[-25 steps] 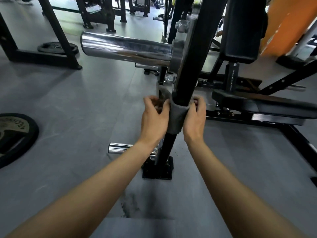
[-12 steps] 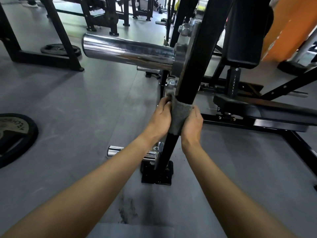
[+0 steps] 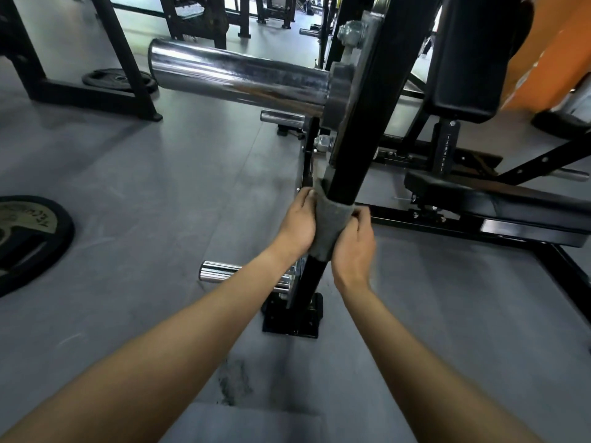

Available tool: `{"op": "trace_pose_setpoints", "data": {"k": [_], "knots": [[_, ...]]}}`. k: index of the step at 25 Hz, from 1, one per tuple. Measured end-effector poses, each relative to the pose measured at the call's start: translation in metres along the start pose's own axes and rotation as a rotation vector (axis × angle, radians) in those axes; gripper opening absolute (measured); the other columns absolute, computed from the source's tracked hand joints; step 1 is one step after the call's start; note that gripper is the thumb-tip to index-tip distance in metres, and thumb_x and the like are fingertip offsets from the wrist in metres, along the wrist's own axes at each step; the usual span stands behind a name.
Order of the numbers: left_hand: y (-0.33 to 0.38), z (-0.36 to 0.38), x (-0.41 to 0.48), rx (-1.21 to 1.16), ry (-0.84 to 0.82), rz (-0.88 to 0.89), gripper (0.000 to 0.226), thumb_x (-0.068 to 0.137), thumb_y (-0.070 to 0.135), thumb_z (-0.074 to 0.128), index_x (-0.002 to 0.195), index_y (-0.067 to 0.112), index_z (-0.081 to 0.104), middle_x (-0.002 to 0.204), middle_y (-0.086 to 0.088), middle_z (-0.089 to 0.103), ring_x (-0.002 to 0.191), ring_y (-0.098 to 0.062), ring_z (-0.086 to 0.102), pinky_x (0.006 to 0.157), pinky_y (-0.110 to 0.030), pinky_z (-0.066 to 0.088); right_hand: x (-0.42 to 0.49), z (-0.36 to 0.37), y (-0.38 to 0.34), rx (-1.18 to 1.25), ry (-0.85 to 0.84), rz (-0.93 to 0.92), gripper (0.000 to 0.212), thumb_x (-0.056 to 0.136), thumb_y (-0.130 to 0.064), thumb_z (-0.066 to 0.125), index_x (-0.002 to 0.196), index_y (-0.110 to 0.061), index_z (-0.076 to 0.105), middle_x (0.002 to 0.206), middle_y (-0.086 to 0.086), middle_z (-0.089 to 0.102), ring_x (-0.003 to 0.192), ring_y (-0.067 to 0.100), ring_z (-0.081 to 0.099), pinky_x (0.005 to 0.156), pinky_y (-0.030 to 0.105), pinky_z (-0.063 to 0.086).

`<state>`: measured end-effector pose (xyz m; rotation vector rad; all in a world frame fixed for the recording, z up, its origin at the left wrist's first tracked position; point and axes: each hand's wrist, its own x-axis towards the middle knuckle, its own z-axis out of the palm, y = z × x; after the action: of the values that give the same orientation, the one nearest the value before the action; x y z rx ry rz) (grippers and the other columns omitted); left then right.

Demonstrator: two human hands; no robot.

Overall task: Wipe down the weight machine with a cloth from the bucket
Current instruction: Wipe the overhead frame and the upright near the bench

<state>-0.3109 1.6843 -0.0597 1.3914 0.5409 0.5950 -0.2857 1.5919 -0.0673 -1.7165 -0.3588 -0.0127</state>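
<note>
A grey cloth [image 3: 329, 225] is wrapped round the black slanted post [image 3: 361, 123] of the weight machine, low on the post. My left hand [image 3: 299, 222] grips the cloth's left side, fingers curled behind the post. My right hand [image 3: 355, 244] grips its right side with the thumb on top. Both hands clasp the cloth against the post. The bucket is out of view.
A chrome weight sleeve [image 3: 236, 78] juts left above my hands; a short chrome peg [image 3: 224, 271] sits low by the black base plate [image 3: 292, 318]. A black padded seat [image 3: 499, 203] lies to the right. Weight plates [image 3: 28, 238] lie on the grey floor at left.
Both hands closed in around the cloth and slid it a little up the post, then held about level. The view has tilted slightly downward.
</note>
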Motion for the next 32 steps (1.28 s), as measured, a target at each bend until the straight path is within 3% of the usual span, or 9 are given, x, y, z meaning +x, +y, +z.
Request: {"op": "trace_pose_setpoints", "data": {"k": [5, 8, 14, 17, 22, 24, 27, 30, 32], "knots": [[0.017, 0.001, 0.000, -0.027, -0.004, 0.069, 0.028, 0.107, 0.029, 0.040, 0.108, 0.021, 0.066, 0.108, -0.007, 0.074, 0.104, -0.022, 0.071, 0.099, -0.046, 0.055, 0.004, 0.000, -0.009, 0.035, 0.009, -0.004, 0.024, 0.089, -0.027, 0.034, 0.084, -0.025, 0.057, 0.084, -0.006, 0.063, 0.080, 0.013, 0.056, 0.079, 0.045, 0.049], [0.032, 0.007, 0.001, -0.116, -0.004, 0.124, 0.027, 0.109, 0.027, 0.037, 0.108, 0.024, 0.064, 0.111, -0.009, 0.073, 0.108, -0.024, 0.070, 0.098, -0.043, 0.056, 0.018, 0.004, -0.024, 0.085, 0.088, -0.044, 0.024, 0.089, -0.031, 0.035, 0.084, -0.031, 0.058, 0.098, 0.000, 0.065, 0.091, 0.015, 0.058, 0.085, 0.042, 0.049], [-0.024, -0.008, -0.017, 0.054, -0.038, -0.022, 0.029, 0.112, 0.031, 0.031, 0.103, 0.037, 0.058, 0.106, 0.002, 0.070, 0.105, -0.015, 0.066, 0.090, -0.030, 0.051, 0.000, 0.002, 0.017, -0.038, -0.012, 0.108, 0.030, 0.102, -0.023, 0.039, 0.082, -0.038, 0.055, 0.108, 0.001, 0.058, 0.098, 0.016, 0.058, 0.097, 0.046, 0.051], [-0.023, -0.011, -0.019, 0.065, -0.063, -0.052, 0.025, 0.112, 0.027, 0.034, 0.112, 0.033, 0.058, 0.109, 0.005, 0.068, 0.105, -0.012, 0.066, 0.083, -0.023, 0.050, 0.009, 0.003, 0.017, 0.068, -0.041, 0.181, 0.032, 0.099, -0.019, 0.039, 0.072, -0.018, 0.057, 0.084, 0.004, 0.062, 0.080, 0.017, 0.056, 0.078, 0.043, 0.050], [0.020, -0.002, -0.016, -0.038, -0.014, 0.074, 0.022, 0.111, 0.020, 0.039, 0.118, 0.026, 0.060, 0.107, 0.006, 0.069, 0.093, 0.005, 0.067, 0.080, -0.014, 0.054, 0.030, -0.002, -0.019, 0.221, -0.015, 0.059, 0.038, 0.098, -0.005, 0.040, 0.063, -0.020, 0.038, 0.061, -0.007, 0.038, 0.062, 0.009, 0.033, 0.059, 0.030, 0.029], [0.010, -0.007, -0.023, 0.024, -0.025, 0.073, 0.022, 0.112, 0.026, 0.036, 0.117, 0.031, 0.057, 0.107, 0.010, 0.067, 0.092, 0.009, 0.064, 0.077, -0.011, 0.051, 0.027, -0.001, -0.008, 0.209, -0.034, 0.069, 0.035, 0.098, -0.008, 0.041, 0.065, -0.019, 0.046, 0.064, -0.004, 0.047, 0.066, 0.016, 0.042, 0.063, 0.032, 0.036], [-0.025, -0.020, -0.034, 0.291, -0.104, -0.051, 0.026, 0.112, 0.031, 0.033, 0.130, 0.024, 0.050, 0.108, 0.009, 0.065, 0.098, -0.008, 0.064, 0.078, -0.019, 0.046, 0.013, -0.001, 0.035, 0.062, -0.146, 0.204, 0.030, 0.098, -0.020, 0.044, 0.083, -0.021, 0.070, 0.089, 0.003, 0.073, 0.094, 0.031, 0.068, 0.083, 0.046, 0.056], [-0.049, -0.032, -0.032, 0.437, -0.158, -0.099, 0.028, 0.109, 0.021, 0.038, 0.135, 0.015, 0.049, 0.123, -0.007, 0.066, 0.115, -0.024, 0.063, 0.091, -0.029, 0.048, 0.003, -0.004, 0.046, 0.034, -0.194, 0.333, 0.031, 0.101, -0.020, 0.045, 0.092, -0.021, 0.074, 0.098, 0.005, 0.076, 0.105, 0.031, 0.069, 0.095, 0.049, 0.056], [-0.044, -0.031, -0.026, 0.342, -0.121, -0.051, 0.027, 0.108, 0.023, 0.042, 0.132, 0.021, 0.054, 0.124, -0.001, 0.067, 0.119, -0.016, 0.062, 0.098, -0.028, 0.048, 0.008, -0.002, 0.034, 0.101, -0.146, 0.283, 0.028, 0.100, -0.021, 0.049, 0.090, -0.021, 0.075, 0.096, 0.003, 0.076, 0.104, 0.029, 0.070, 0.094, 0.047, 0.056]]}}
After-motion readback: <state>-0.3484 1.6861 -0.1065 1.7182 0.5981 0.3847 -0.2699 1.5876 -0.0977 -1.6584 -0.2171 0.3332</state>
